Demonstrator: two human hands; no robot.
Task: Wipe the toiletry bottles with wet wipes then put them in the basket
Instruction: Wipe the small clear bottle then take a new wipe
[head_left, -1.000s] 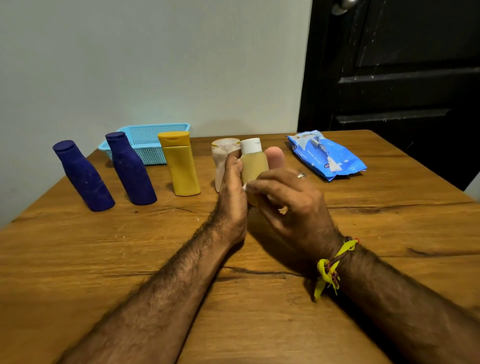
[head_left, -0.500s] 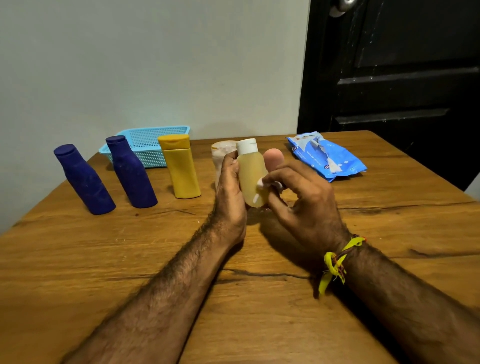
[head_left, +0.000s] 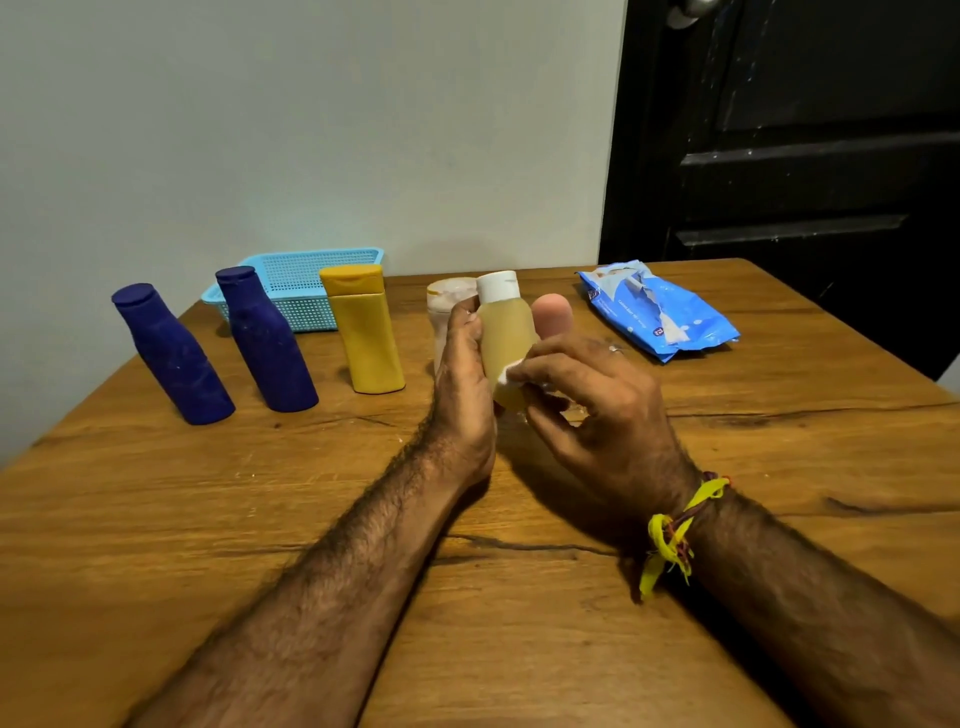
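Note:
My left hand (head_left: 464, 379) grips a small translucent yellow bottle with a white cap (head_left: 506, 332), held upright just above the table. My right hand (head_left: 587, 400) pinches a small white wet wipe (head_left: 506, 375) against the bottle's lower front. Behind the held bottle stand a pale clear bottle (head_left: 445, 304) and a pink bottle (head_left: 555, 314), both partly hidden. An opaque yellow bottle (head_left: 366, 335) and two dark blue bottles (head_left: 171, 356) (head_left: 265, 343) stand in a row to the left. The light blue basket (head_left: 298, 270) sits behind them by the wall.
A torn-open blue pack of wet wipes (head_left: 657, 314) lies at the back right of the wooden table (head_left: 779, 467). A black door (head_left: 789, 156) stands behind the table's right corner, with a pale wall to its left.
My right hand has slid the wipe up and down the bottle's front; the wipe now sits lower on the bottle than a second ago. The bottle stays in my left hand.

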